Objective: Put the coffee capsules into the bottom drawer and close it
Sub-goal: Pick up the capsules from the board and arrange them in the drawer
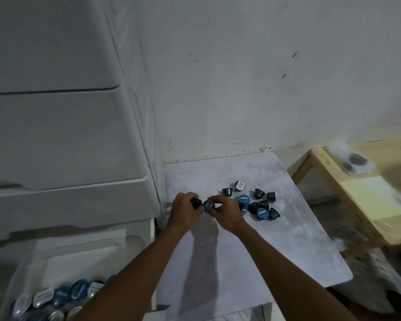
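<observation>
Nearest me, lower left: bottom drawer point(63, 262) pulled open, with stored capsules point(63, 295) lying in it, mostly foil lids up.

Mid-field, both hands work over the table point(287, 251). The left hand point(184, 212) is curled round a dark capsule point(196, 203). The right hand point(226, 215) pinches a blue-lidded capsule point(208, 205) between thumb and fingertips. The two capsules sit just beside each other. The picture is soft here, so I cannot tell whether the left hand hides a second one.

Just beyond the right hand, the loose capsules point(258, 202) lie scattered, some on their sides, some lid-up.

Handling, my judgement: light, small, rigid cups with a thin foil lid. The smooth tapered wall may slip, and the round ones will roll if nudged. Best grip is across the body below the rim, keeping off the foil. Several per handful look feasible.

Surface: pale, matt, flat, faintly smudged; low friction likely.

Further off: white drawer unit point(56, 135) touching the table's left edge, and a scuffed white wall point(264, 77) behind. To the right is a wooden table point(333, 181) with a plastic packet point(354, 162) on it.
</observation>
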